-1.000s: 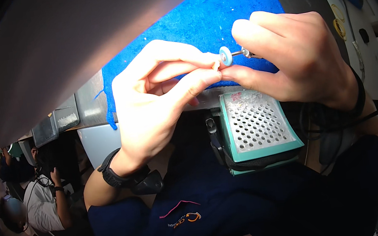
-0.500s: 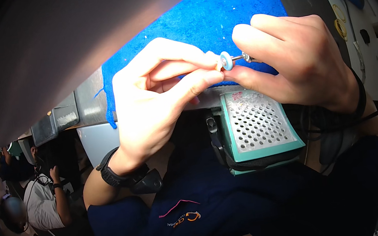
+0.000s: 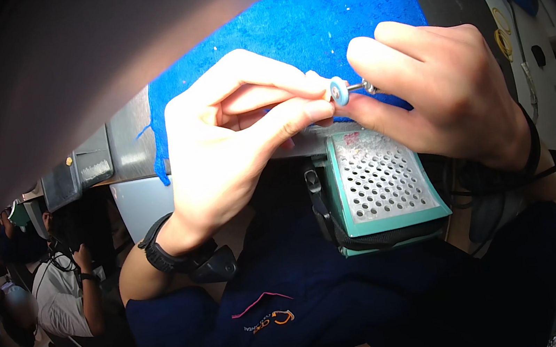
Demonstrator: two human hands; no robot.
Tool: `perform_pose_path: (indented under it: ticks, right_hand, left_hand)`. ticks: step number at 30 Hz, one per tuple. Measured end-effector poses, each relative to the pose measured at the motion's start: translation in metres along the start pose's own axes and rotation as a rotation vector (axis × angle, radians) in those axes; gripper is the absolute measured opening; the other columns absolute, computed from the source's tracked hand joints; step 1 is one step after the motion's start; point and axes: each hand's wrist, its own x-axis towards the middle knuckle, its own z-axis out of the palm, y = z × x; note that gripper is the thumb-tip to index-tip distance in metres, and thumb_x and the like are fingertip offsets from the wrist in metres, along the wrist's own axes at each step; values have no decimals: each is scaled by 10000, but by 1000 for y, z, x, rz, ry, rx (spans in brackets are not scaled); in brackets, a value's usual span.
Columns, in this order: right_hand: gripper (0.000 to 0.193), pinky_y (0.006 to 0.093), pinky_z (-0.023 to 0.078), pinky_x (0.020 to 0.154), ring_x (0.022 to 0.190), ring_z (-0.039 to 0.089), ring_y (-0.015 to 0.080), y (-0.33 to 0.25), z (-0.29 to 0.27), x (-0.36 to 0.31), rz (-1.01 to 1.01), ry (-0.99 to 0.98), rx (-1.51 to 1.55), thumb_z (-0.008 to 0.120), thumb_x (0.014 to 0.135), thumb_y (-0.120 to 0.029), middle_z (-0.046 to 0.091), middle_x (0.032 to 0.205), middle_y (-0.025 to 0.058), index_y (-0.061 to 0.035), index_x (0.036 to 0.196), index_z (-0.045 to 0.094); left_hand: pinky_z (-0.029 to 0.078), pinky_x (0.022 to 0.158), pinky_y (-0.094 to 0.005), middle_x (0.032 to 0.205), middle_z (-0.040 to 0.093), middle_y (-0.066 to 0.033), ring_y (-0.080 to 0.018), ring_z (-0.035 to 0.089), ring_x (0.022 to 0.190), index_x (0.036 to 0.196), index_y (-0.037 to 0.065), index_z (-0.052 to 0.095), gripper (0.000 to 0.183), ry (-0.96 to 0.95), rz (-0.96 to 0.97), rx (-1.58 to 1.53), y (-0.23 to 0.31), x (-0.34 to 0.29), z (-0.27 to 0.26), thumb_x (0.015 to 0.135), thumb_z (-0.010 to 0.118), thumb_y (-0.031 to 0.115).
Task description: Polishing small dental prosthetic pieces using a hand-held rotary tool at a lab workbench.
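Shared assembly workshop, seated bench station

A blue cloth mat (image 3: 314, 21) covers the tabletop (image 3: 129, 133); a green perforated metal tray (image 3: 381, 181) hangs at its near edge; another seated person (image 3: 61, 286) works at the left.

Bright overhead light on the centre; the rim falls black and bent (fisheye), the top-left perhaps blurred.

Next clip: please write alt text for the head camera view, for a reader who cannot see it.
Two bare hands meet over a blue cloth: the left hand pinches a small pale-blue disc while the right hand holds the thin metal pin running into it. Below them sits a green box with a perforated metal top; a black wristband circles the left wrist.
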Motion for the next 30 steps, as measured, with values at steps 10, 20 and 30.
perform_pose_path:
  ticks: [10, 20, 30]
  right_hand:
    - [272, 348, 400, 466, 535, 531, 217, 0, -2, -1, 19, -26, 10, 846, 717, -126, 491, 680, 55, -38, 867, 636]
    - [267, 354, 406, 474, 542, 538, 228, -1, -2, 0, 30, -47, 17, 839, 723, -121, 495, 687, 63, -36, 872, 635]
    - [262, 357, 405, 470, 541, 539, 230, -4, 5, 9, 29, -71, 28, 830, 728, -120, 494, 688, 62, -37, 888, 640]
  left_hand:
    - [549, 603, -213, 974, 763, -161, -116, 702, 734, 989, -3, 657, 154, 26, -34, -41, 1, 0, 2, 886, 722, -97]
    - [531, 605, -216, 968, 764, -171, -146, 727, 766, 990, 9, 647, 148, 2, -42, -30, 2, 0, -1, 902, 698, -98]
    - [561, 633, -237, 984, 760, -187, -177, 735, 770, 991, 3, 631, 138, -6, -62, -50, -1, -1, -13, 914, 679, -101]
